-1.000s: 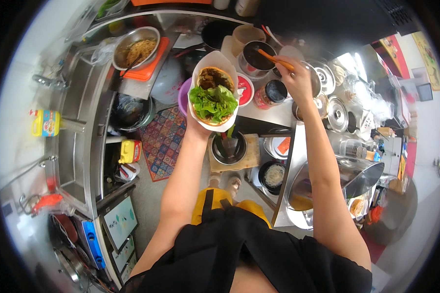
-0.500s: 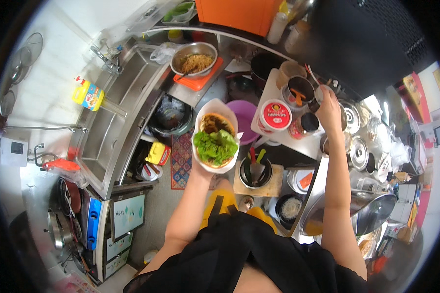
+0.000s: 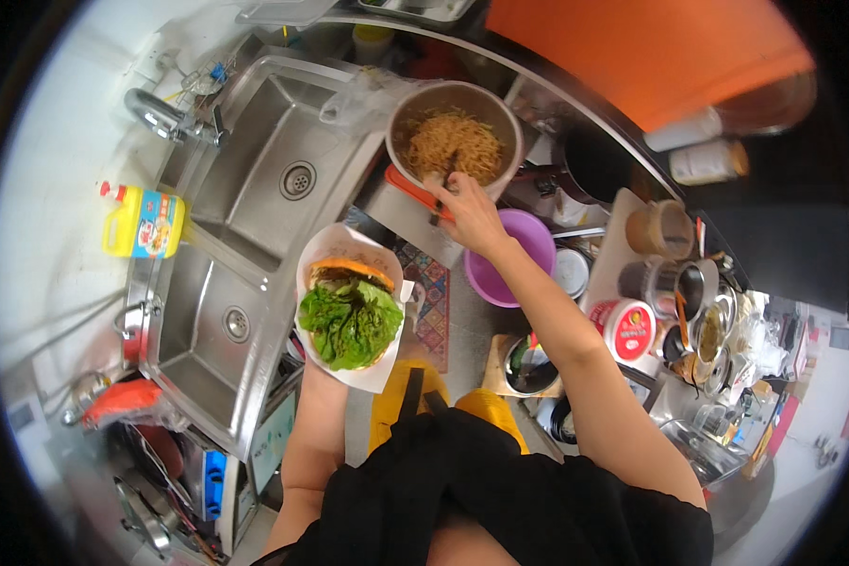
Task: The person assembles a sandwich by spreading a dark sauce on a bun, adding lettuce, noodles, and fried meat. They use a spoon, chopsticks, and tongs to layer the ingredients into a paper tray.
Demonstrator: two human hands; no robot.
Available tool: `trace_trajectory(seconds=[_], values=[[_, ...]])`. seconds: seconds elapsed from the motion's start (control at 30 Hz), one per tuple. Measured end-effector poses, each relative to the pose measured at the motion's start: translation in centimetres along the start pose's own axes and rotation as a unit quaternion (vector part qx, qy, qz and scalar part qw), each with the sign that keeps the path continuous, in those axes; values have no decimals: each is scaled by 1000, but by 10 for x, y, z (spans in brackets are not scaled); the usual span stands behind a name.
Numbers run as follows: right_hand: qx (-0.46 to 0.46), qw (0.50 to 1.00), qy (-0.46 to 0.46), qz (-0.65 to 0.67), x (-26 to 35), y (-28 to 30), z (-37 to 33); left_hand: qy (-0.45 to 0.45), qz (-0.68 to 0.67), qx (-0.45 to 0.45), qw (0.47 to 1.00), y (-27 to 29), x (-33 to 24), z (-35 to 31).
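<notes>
Holds a bun (image 3: 354,271) in white paper (image 3: 374,253) with the left hand (image 3: 324,379), gripping from below, with most of the fingers out of sight behind the paper. Shows big green lettuce (image 3: 349,323) on the near side of the bun, with dark filling next to the brown top part. Holds all this up in front of the body, near the metal sink (image 3: 259,170). Has the right hand (image 3: 472,215) at the near edge of a round metal bowl (image 3: 512,151) of brown noodles (image 3: 455,143), with fingers bent close together. Cannot tell whether grasping something thin and dark there or just touching the rim. Sees an orange board (image 3: 410,193) under the bowl, a purple tub (image 3: 540,250) near the right forearm, and a yellow bottle (image 3: 146,223) left of the sink.
</notes>
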State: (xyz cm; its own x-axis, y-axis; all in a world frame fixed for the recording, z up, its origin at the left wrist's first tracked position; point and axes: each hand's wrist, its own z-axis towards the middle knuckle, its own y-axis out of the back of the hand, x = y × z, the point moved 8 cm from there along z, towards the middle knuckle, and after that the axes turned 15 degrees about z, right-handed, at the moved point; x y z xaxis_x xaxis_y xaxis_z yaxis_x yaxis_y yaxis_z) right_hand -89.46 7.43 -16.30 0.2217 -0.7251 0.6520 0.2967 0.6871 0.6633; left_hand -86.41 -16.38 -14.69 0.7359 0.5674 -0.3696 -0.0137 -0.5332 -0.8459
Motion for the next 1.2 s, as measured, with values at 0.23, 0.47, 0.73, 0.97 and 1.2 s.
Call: trace_trajectory(seconds=[0.23,0.47,0.73,0.97,1.2], values=[[10,995,-92,49,-55,-15,59,2,39,11,999,6,-72,73],[-338,808,-353,331,-117,99,50,50,16,-22,998,29,-77,105],[-402,748,-393,353,-193,22,18,78,30,-33,996,43,-81,129],[-399,612,-505,460,-212,30,16,89,21,-25,995,36,-79,139],[-451,493,-500,551,-213,45,5,98,29,-33,994,27,-79,142]])
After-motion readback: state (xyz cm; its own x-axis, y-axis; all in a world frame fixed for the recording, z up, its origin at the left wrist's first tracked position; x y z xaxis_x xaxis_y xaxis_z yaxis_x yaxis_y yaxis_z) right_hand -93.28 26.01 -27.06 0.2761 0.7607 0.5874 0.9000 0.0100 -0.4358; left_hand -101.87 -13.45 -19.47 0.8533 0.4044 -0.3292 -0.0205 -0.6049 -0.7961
